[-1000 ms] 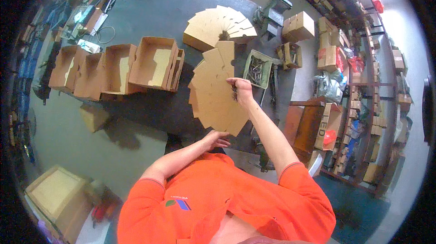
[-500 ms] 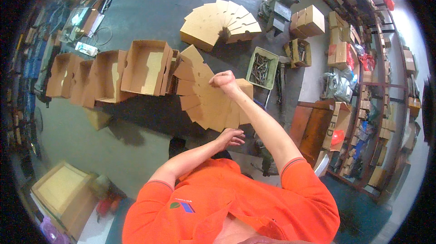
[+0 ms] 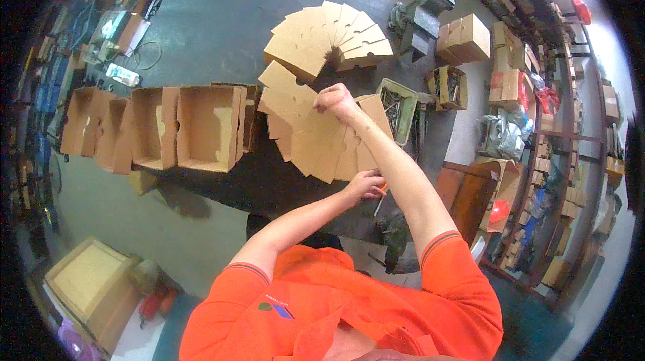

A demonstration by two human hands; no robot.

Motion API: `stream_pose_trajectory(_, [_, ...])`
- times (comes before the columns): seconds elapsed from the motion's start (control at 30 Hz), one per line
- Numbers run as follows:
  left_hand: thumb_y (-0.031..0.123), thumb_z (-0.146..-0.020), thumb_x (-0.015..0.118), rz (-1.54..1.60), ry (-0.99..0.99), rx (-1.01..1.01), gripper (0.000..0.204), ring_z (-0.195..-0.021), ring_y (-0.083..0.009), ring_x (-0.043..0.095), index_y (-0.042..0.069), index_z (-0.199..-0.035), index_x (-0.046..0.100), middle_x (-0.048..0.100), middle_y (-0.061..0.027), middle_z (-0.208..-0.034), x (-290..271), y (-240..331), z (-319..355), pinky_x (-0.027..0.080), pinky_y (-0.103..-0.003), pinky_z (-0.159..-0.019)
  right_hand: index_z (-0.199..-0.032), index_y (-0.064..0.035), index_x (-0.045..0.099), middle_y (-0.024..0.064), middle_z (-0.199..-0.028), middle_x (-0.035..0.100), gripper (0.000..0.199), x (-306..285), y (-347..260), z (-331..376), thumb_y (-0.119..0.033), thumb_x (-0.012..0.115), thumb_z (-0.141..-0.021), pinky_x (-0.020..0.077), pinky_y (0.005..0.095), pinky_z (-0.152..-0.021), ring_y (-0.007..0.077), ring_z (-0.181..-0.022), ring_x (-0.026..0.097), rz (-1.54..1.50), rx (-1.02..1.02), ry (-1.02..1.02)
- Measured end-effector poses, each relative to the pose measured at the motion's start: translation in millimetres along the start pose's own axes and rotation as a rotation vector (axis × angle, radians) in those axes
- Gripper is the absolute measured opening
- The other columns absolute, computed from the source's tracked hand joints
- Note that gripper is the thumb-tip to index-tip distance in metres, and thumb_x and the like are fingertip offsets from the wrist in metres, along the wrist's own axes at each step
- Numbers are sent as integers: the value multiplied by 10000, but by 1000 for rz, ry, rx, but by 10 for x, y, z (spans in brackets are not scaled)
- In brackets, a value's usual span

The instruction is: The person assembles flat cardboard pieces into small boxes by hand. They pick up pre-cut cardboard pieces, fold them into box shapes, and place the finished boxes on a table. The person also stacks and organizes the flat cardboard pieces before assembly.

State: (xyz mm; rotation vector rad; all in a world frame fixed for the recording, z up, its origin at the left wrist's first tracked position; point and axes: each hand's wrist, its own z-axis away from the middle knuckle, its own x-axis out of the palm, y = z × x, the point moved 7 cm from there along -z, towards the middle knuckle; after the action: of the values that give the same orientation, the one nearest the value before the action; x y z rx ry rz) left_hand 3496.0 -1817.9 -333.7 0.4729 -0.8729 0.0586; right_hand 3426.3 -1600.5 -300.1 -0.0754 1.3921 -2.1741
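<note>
- The near fan (image 3: 306,136) of overlapping brown cartons is set on the bench (image 3: 222,18), between the open boxes (image 3: 208,122) and the parts bin (image 3: 413,118); the far fan (image 3: 299,45) is just beyond.
- The near fan appears to be the thing worked on, with its cartons being arranged by the right hand.
- The right hand (image 3: 336,100) is placed at the fan's upper edge, fingers curled; whether an edge is gripped cannot be told.
- The left hand (image 3: 366,185) is held half open beside the lower edge, fingers loosely bent; nothing is clearly gripped.
- For any further arranging, a firm hold on one carton edge is called for, with the neighbouring layers kept from sliding.
</note>
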Motion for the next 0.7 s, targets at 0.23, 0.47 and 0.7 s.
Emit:
stream_pose_trajectory(0.23, [158,-805,588,18,-41,127,265,-710,-132,612,25,-1033,562,610,-61,-856,-97,236,-294,498,-258,-637,-695,24,671,99,-659,632,179,-123,121,-368,-134,591,-667,463,256,-592,148,-635,600,-10,-77,3])
stream_pose_trajectory(0.47, [143,-818,601,-388,213,552,234,-789,-159,554,-20,-981,556,614,-90,-910,-22,913,-340,469,-317,-708,-653,1,639,143,-621,614,204,-237,295,-819,-186,659,-574,462,296,-547,209,-566,604,-12,-99,106])
stream_pose_trajectory(0.7, [157,-843,593,-403,136,640,375,-1005,-143,436,-8,-1146,445,494,-101,-1101,-51,1237,-357,382,-303,-879,-730,12,640,189,-861,638,341,-247,64,-1051,-274,667,-545,495,330,-715,281,-820,628,107,-11,138])
